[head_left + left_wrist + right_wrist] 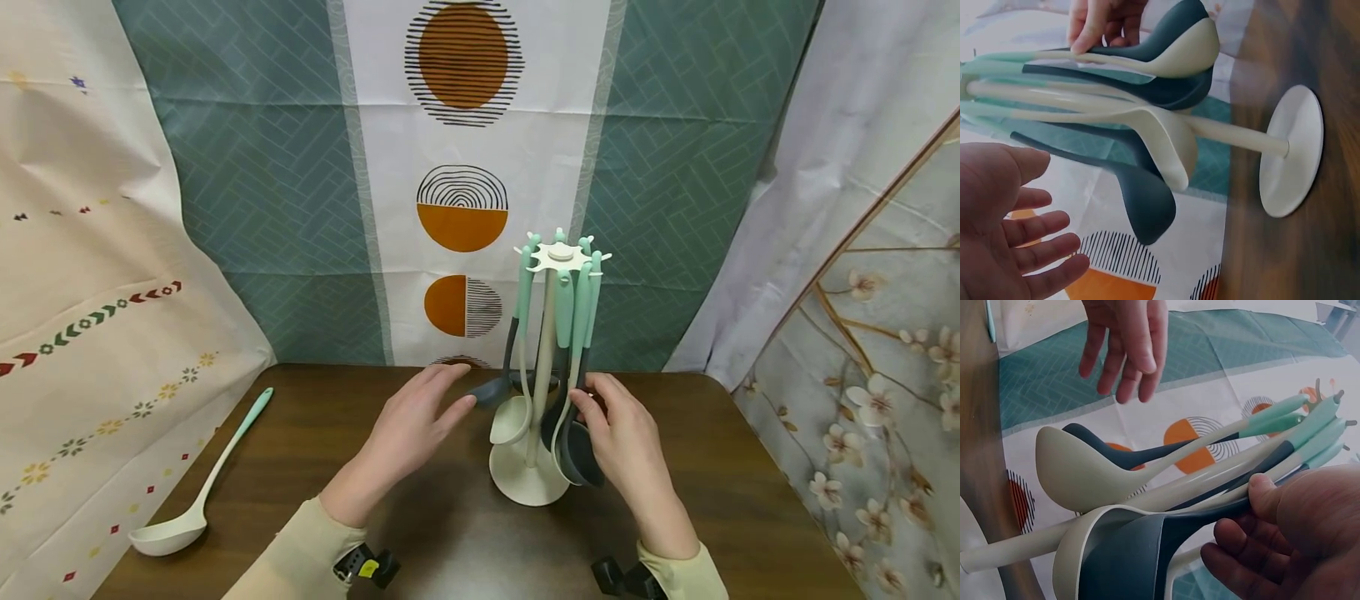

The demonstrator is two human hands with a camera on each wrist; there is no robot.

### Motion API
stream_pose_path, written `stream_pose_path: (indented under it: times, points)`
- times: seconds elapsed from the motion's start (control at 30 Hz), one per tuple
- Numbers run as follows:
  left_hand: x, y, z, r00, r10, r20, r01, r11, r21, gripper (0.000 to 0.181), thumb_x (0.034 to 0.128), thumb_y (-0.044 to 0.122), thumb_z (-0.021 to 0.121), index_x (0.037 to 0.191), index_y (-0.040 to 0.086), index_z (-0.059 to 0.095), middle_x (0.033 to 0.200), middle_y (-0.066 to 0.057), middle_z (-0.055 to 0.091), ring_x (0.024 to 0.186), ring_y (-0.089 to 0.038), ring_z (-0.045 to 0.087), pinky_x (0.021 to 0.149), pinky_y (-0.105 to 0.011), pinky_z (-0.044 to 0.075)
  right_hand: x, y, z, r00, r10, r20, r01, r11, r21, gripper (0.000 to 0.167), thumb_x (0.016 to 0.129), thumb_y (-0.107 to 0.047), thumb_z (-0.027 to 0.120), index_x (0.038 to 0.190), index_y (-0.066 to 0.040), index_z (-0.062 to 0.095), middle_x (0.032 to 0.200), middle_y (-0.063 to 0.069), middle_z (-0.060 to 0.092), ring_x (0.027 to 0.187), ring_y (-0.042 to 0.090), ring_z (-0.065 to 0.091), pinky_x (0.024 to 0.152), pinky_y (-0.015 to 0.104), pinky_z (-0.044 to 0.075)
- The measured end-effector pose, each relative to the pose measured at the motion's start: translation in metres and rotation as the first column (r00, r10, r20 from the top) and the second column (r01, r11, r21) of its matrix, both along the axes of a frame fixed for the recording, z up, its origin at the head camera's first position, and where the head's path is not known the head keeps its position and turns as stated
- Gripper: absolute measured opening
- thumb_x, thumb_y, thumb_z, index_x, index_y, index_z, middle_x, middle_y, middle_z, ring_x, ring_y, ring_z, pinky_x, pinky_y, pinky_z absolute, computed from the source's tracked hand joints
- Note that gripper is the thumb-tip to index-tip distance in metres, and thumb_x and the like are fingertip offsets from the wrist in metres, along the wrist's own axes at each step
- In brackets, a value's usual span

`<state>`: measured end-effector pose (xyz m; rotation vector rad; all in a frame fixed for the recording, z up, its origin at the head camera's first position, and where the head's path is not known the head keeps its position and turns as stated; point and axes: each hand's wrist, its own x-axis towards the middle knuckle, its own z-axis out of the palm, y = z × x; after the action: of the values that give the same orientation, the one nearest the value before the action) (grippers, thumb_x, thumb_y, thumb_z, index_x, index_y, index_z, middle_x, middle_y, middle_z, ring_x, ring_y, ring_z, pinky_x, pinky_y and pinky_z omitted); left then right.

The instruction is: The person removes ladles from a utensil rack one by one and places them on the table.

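A cream utensil stand (517,487) holds several ladles and spoons by their mint-green handles. My right hand (628,429) is at its right side. Thumb and fingers there pinch the stem of a dark ladle (1125,562), which hangs beside a cream ladle (1188,53). To the left of the stand, my left hand (412,417) is held in the air with fingers extended and nothing in it. Closest to it hang a dark utensil (1147,203) and another cream ladle (510,421), both apart from the fingers.
On the left of the brown wooden table (450,542) lies a loose cream ladle (172,533) with a mint handle tip. A patterned cloth (465,183) hangs behind the table. More fabric hangs at both sides, floral on the right (870,400).
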<state>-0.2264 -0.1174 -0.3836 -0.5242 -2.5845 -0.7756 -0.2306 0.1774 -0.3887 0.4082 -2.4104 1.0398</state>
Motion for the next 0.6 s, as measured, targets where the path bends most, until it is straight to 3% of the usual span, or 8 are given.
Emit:
stream_pose_path:
  times: [0.23,0.37,0.6]
  points:
    - [-0.016,0.016,0.005,0.997,-0.049,0.052,0.043,0.993,0.112,0.049,0.1111,0.028,0.070,0.154,0.007,0.062,0.153,-0.011,0.063,0.144,-0.031,0.058,0.118,-0.054,0.046,-0.002,0.000,0.002,1.000,0.004,-0.004,-0.004,1.000,0.000,0.006,0.110,-0.018,0.072,0.106,-0.014,0.070,0.090,-0.005,0.066,0.081,0.015,0.068,0.074,0.042,0.053]
    - [-0.026,0.024,0.005,0.991,-0.073,0.114,0.051,0.982,0.183,0.049,0.1143,0.029,0.064,0.157,0.006,0.058,0.158,-0.012,0.060,0.147,-0.032,0.055,0.121,-0.054,0.043,-0.002,0.000,0.002,1.000,0.001,-0.002,-0.001,1.000,0.002,0.006,0.109,-0.017,0.073,0.104,-0.016,0.069,0.088,-0.005,0.065,0.079,0.014,0.066,0.073,0.041,0.052]
    - [-0.041,0.033,0.002,0.984,-0.097,0.149,0.054,0.962,0.267,0.045,0.1178,0.029,0.057,0.159,0.011,0.057,0.149,-0.008,0.066,0.132,-0.029,0.066,0.112,-0.052,0.051,-0.001,0.002,0.002,1.000,-0.004,0.003,0.004,1.000,0.006,0.006,0.108,-0.017,0.074,0.104,-0.016,0.070,0.088,-0.004,0.065,0.078,0.015,0.065,0.074,0.042,0.052]
